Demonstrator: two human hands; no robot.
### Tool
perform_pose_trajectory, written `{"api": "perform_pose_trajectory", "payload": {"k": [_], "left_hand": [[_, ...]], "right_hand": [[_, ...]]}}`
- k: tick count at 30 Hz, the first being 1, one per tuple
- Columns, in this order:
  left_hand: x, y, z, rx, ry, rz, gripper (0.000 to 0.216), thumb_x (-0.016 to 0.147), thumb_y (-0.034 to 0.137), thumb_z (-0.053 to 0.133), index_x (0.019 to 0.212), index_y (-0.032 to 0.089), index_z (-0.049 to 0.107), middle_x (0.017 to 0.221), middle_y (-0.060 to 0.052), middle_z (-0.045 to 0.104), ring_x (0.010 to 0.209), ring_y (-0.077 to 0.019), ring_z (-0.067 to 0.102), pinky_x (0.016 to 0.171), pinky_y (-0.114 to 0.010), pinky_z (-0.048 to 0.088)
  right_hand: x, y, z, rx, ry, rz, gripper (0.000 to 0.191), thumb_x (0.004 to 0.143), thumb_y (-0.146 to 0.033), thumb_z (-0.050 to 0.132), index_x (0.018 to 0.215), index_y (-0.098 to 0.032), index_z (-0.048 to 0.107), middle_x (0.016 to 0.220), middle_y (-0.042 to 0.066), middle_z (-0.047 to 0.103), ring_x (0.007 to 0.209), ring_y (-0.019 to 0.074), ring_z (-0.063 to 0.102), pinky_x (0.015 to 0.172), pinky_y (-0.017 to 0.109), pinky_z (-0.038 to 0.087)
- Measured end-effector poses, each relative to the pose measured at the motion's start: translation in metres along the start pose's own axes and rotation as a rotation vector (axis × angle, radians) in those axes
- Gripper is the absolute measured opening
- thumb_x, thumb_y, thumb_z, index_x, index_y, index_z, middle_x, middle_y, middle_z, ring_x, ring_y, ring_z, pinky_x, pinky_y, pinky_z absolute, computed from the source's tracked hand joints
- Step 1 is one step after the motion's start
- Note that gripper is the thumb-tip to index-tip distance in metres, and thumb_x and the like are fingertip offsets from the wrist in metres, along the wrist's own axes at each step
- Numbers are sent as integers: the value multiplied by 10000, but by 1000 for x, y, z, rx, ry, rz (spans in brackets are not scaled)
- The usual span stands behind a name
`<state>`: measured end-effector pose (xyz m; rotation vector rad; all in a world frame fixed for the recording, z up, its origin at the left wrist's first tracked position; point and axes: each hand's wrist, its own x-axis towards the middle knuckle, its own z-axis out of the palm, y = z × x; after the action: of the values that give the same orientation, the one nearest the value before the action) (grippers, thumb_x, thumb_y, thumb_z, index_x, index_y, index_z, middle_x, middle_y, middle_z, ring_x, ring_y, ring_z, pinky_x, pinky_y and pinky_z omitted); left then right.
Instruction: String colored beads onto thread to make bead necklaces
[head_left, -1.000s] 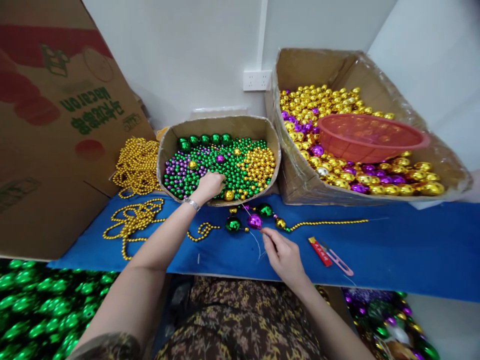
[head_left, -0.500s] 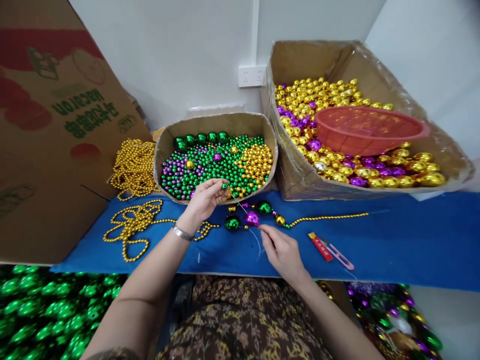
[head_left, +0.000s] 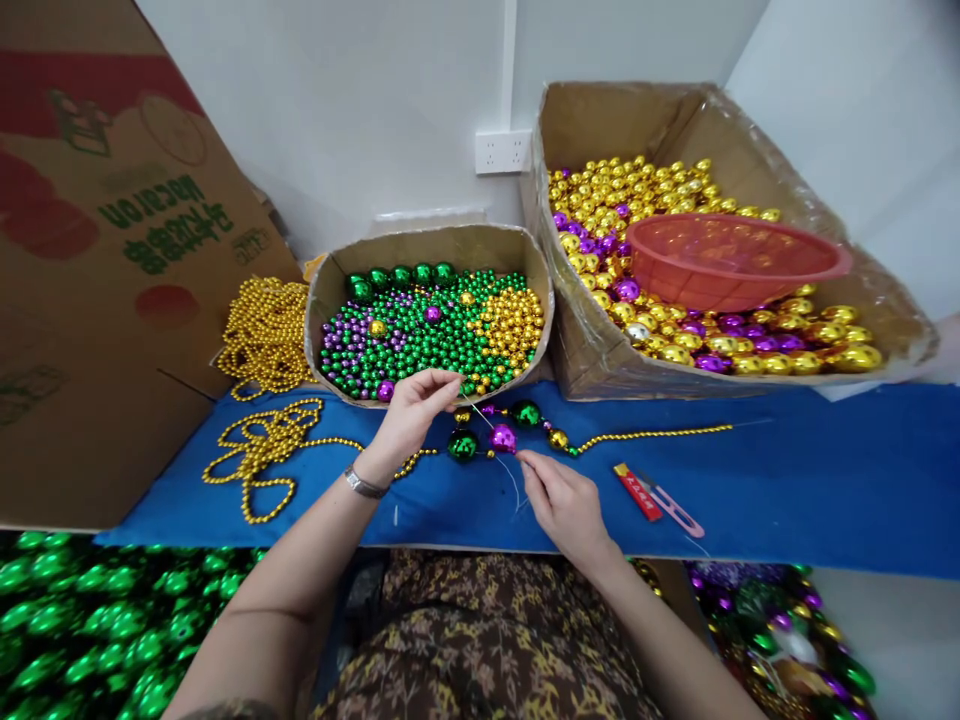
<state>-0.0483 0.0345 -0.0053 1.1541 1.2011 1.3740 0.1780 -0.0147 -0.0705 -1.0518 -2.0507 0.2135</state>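
Note:
My left hand (head_left: pixel 416 415) is closed in a pinch above the strand, beside the near rim of the smaller box. A thin pale thread (head_left: pixel 480 413) runs straight from its fingertips down towards my right hand (head_left: pixel 559 500), whose thumb and forefinger are pinched on it. Whether part of this line is a needle I cannot tell. A loose thread end curls below. Between the hands lies a bead strand with a large purple bead (head_left: pixel 502 438), a green bead (head_left: pixel 463 445), another green bead (head_left: pixel 526 413) and a gold bead (head_left: pixel 557 439). Any small bead in my left fingertips is hidden.
The smaller carton (head_left: pixel 541 345) holds green, purple and gold beads. A larger carton (head_left: pixel 581 355) holds gold and purple beads and a red basket (head_left: pixel 712 275). Gold bead chains (head_left: pixel 262 455) lie left on the blue cloth (head_left: pixel 810 500). Pink thread snips (head_left: pixel 679 513) lie right.
My left hand has turned and shifted slightly right, and the small green bead seen at its fingertips is out of sight. My right hand has hardly moved.

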Motion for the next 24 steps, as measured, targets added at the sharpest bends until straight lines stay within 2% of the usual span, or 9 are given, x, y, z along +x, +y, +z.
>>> {"api": "perform_pose_trajectory", "payload": {"k": [3, 6, 8, 11, 13, 15, 16, 21, 24], "left_hand": [[-5, 3, 3, 184, -50, 54, 242, 748, 350, 755, 901, 165, 725, 830, -44, 705, 710, -130, 614, 662, -247, 510], [0, 3, 1, 313, -104, 100, 324, 839, 401, 646, 1062, 169, 686, 965, -81, 702, 828, -175, 636, 716, -287, 517], [12, 1, -6, 537, -85, 195, 358, 879, 398, 581, 1141, 166, 655, 1052, -109, 680, 909, -208, 629, 789, -339, 509], [34, -7, -17, 969, -159, 278, 319, 838, 345, 631, 1094, 163, 682, 1072, -124, 673, 979, -257, 608, 932, -436, 442], [46, -12, -23, 1069, -236, 237, 264, 800, 310, 669, 1020, 169, 704, 1013, -112, 689, 961, -263, 613, 960, -458, 420], [51, -15, -25, 968, -218, 187, 246, 780, 304, 685, 984, 169, 703, 985, -99, 693, 921, -244, 621, 922, -429, 451], [50, -16, -25, 842, -181, 159, 263, 776, 319, 689, 991, 168, 694, 987, -94, 691, 904, -230, 623, 888, -406, 474], [32, -10, -20, -107, -69, -95, 343, 804, 406, 677, 1051, 169, 653, 960, -71, 685, 811, -158, 657, 772, -322, 554], [21, -6, -15, -358, -33, -187, 266, 814, 359, 686, 985, 155, 673, 929, -66, 694, 814, -143, 668, 795, -306, 569]], "right_hand": [[1, 0, 2, -32, 2, -16, 235, 961, -192, 465, 1103, -174, 652, 895, 57, 755, 764, 174, 716, 718, 273, 554], [1, 1, 2, -12, 23, -4, 225, 964, -192, 464, 1090, -170, 649, 930, 63, 756, 801, 173, 722, 745, 269, 557], [1, 3, 1, 2, 39, 18, 223, 964, -199, 464, 1081, -172, 651, 943, 66, 757, 817, 173, 726, 755, 266, 561], [1, 6, -1, 3, 34, 42, 233, 964, -219, 461, 1085, -183, 656, 954, 71, 758, 833, 179, 730, 760, 269, 568], [0, 7, -1, 4, 29, 47, 239, 964, -227, 457, 1086, -185, 658, 954, 72, 758, 832, 181, 732, 758, 272, 572], [-1, 7, 0, 9, 25, 49, 243, 966, -228, 451, 1084, -184, 659, 953, 71, 758, 830, 181, 731, 761, 275, 573], [-2, 6, 0, 13, 20, 52, 246, 966, -228, 449, 1085, -185, 660, 954, 71, 758, 831, 180, 730, 762, 275, 574], [-2, 4, 2, 30, 1, 47, 251, 964, -220, 449, 1085, -192, 666, 944, 67, 757, 813, 172, 728, 756, 266, 575], [-2, 2, 3, 42, -5, 36, 251, 966, -222, 449, 1092, -192, 665, 940, 67, 757, 807, 172, 727, 758, 268, 574]]}}
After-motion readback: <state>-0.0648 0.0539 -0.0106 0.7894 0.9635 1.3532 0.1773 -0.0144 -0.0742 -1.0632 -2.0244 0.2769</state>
